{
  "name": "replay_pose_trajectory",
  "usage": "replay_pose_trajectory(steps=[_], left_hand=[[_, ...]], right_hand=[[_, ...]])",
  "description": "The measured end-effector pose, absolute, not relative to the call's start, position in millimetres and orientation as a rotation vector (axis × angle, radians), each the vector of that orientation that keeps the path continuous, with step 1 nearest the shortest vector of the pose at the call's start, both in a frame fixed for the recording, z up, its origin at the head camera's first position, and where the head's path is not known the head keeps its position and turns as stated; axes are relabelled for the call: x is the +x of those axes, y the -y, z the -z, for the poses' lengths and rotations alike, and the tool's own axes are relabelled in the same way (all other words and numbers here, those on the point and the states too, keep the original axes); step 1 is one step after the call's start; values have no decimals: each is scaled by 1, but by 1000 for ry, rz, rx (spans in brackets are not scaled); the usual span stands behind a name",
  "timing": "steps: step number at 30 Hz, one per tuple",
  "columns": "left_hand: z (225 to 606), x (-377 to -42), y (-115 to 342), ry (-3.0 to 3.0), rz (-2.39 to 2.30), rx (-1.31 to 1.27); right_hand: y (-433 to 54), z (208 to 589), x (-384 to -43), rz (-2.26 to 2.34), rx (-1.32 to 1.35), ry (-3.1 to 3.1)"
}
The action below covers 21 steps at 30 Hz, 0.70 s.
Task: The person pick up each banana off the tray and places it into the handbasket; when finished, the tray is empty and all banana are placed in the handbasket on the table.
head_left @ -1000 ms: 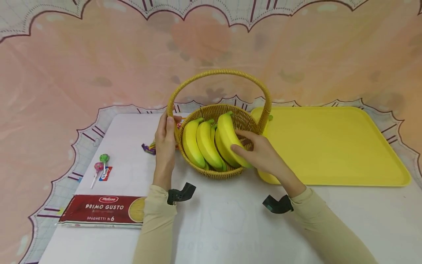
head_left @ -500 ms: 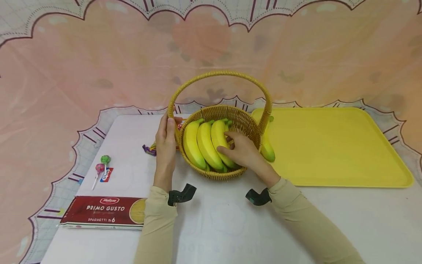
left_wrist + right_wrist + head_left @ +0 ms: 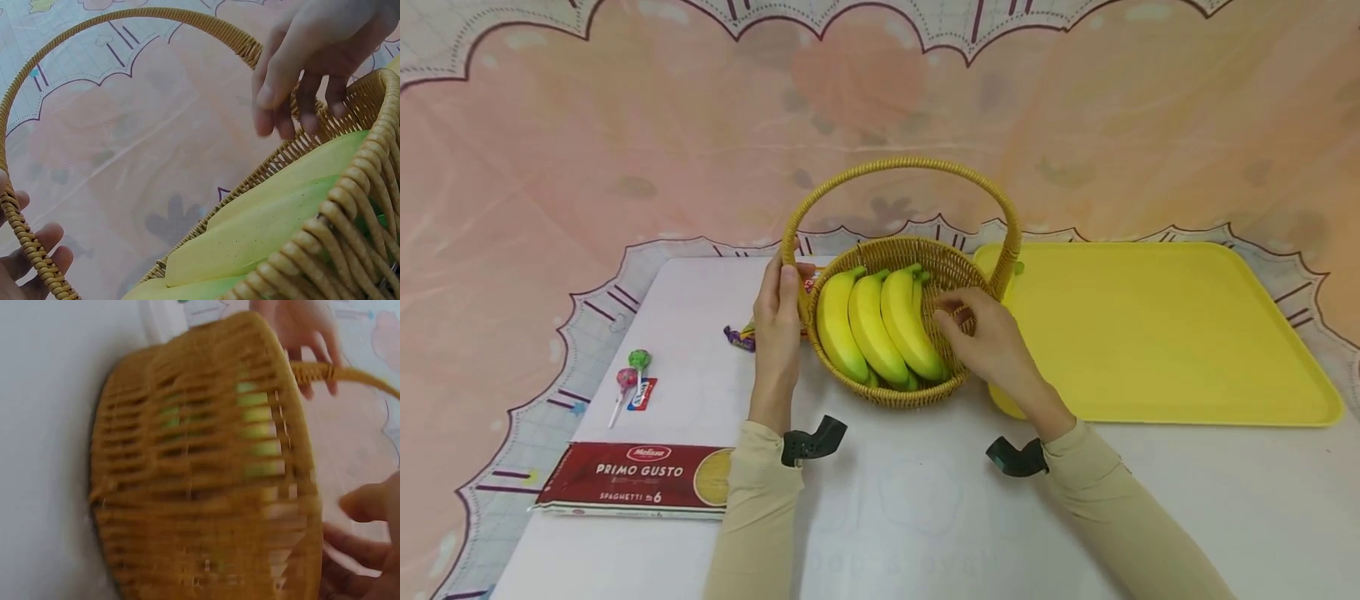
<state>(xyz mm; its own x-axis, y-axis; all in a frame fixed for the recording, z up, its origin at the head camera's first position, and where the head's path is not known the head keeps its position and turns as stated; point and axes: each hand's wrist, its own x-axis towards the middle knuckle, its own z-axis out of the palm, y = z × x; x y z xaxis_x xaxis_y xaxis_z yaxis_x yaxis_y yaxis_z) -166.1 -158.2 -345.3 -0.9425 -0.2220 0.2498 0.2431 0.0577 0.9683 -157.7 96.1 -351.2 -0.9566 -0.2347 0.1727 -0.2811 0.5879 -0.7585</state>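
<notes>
A wicker basket (image 3: 898,398) with a tall arched handle (image 3: 910,164) stands mid-table. Several yellow bananas (image 3: 867,329) with green ends lie side by side in its left part. My left hand (image 3: 777,321) grips the handle's left foot; the left wrist view has its fingers (image 3: 50,236) around the wrapped cane. Over the basket's right side hovers my right hand (image 3: 988,337), fingers loosely bent and nothing between them. It also shows above the bananas in the left wrist view. The right wrist view is blurred and mostly filled by the basket's woven wall (image 3: 206,456).
A yellow tray (image 3: 1172,333) lies right of the basket, with a banana's green stem (image 3: 1018,267) at its left end. To the left are two lollipops (image 3: 632,367), a small wrapped sweet (image 3: 642,394), a purple wrapper (image 3: 740,337) and a spaghetti pack (image 3: 640,479).
The banana in my right hand has gone down into the basket beside the others. My right hand has let go and drawn back to the right. The left hand stays put.
</notes>
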Motion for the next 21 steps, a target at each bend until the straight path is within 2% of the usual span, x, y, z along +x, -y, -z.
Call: replay_pose_trajectory(steps=[14, 21], left_hand=[[343, -166, 158, 2011, 1944, -17], [343, -165, 158, 2014, 1966, -10]], right_hand=[[-145, 367, -168, -1390, 243, 2459], [-159, 385, -184, -1395, 108, 2555]])
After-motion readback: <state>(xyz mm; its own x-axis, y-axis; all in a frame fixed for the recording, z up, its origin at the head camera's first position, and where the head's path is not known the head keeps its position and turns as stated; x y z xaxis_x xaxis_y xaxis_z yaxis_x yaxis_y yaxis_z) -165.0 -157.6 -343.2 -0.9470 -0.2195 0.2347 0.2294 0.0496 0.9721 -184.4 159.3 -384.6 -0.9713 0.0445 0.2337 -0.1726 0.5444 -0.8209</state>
